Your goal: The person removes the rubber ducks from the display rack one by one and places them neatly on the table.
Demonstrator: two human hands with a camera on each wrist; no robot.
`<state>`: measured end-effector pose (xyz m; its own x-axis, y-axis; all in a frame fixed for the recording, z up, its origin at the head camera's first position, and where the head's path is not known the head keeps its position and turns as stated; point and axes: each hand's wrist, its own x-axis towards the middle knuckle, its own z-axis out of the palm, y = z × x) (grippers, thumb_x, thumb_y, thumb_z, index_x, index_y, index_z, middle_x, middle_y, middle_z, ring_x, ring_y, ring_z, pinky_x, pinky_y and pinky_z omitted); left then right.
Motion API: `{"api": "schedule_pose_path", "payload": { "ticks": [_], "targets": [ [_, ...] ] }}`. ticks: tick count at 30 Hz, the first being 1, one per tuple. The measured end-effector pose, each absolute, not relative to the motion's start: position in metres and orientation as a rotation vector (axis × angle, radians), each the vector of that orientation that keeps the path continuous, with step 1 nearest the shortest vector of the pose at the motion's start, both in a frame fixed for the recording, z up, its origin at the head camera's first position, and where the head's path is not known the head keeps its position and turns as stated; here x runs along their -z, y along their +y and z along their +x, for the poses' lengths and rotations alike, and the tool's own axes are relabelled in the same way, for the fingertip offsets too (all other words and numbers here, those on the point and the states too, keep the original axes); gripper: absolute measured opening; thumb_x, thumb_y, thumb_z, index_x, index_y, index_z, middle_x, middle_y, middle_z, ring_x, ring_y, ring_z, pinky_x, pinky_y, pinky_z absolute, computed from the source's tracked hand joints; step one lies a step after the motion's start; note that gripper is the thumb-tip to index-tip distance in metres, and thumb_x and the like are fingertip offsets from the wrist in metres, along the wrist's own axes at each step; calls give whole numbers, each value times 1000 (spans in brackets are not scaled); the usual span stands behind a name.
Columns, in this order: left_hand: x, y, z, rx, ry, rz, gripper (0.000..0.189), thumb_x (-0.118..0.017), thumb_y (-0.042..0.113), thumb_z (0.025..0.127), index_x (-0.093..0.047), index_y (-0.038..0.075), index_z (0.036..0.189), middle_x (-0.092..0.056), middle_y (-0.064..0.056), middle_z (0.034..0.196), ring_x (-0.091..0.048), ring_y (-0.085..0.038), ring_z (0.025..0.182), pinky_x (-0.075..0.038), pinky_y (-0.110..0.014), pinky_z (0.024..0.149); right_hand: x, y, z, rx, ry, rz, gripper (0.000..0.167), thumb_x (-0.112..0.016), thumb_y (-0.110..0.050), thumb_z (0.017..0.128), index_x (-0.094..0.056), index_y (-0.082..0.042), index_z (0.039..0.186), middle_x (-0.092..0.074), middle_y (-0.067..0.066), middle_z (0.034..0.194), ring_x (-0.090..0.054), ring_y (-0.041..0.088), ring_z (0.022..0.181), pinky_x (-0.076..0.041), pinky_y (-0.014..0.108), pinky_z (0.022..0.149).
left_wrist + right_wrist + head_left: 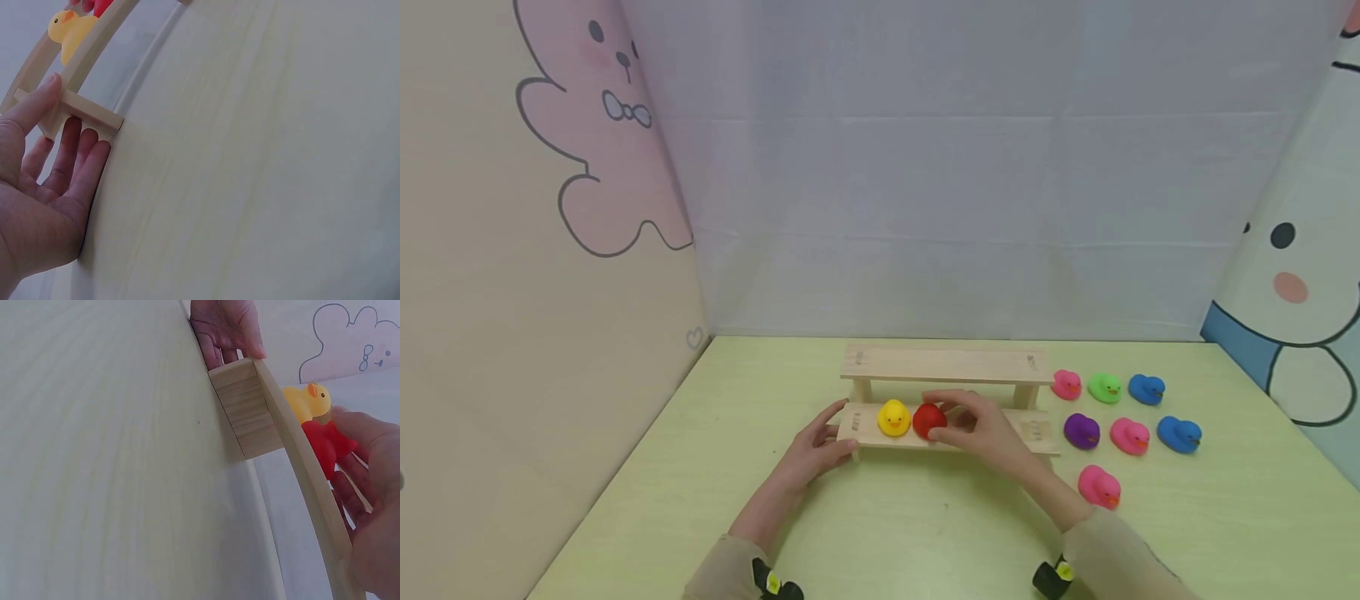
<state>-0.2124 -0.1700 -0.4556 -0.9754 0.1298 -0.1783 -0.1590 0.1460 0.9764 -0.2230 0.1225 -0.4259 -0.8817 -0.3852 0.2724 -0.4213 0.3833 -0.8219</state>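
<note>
A two-step wooden stand is on the table, its lower plank nearer me. At the left end of that plank my left hand grips the stand, thumb at the front edge and fingers by the end support. My right hand pinches a red rubber duck between thumb and fingers on the lower plank. Just left of it sits a yellow rubber duck, facing me. The right wrist view shows the red duck close against the yellow one.
Right of the stand, several rubber ducks are set out in rough rows: a green duck, a purple duck, blue ones and pink ones. A pale curtain hangs behind the table.
</note>
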Motion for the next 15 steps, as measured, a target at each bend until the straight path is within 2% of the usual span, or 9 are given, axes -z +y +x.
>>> {"api": "schedule_pose_path", "payload": {
  "ticks": [7,15],
  "targets": [
    [455,-169,-211,-1922,2207,-47,74,-76,24,88,-39,27,152,-61,-16,124,-63,-15,98,-57,-36,94,427,121,-221,-1486,-2630,684,42,-78,-29,84,-67,-24,125,-68,1,116,-59,18,98,-52,23,82],
    [453,-164,-205,-1974,2218,-126,71,-77,22,86,-44,30,149,-62,-15,124,-63,-15,97,-57,-35,93,429,123,-220,-1498,-2605,694,39,-78,-26,85,-68,-24,123,-68,2,114,-60,17,97,-52,22,81]
  ]
}}
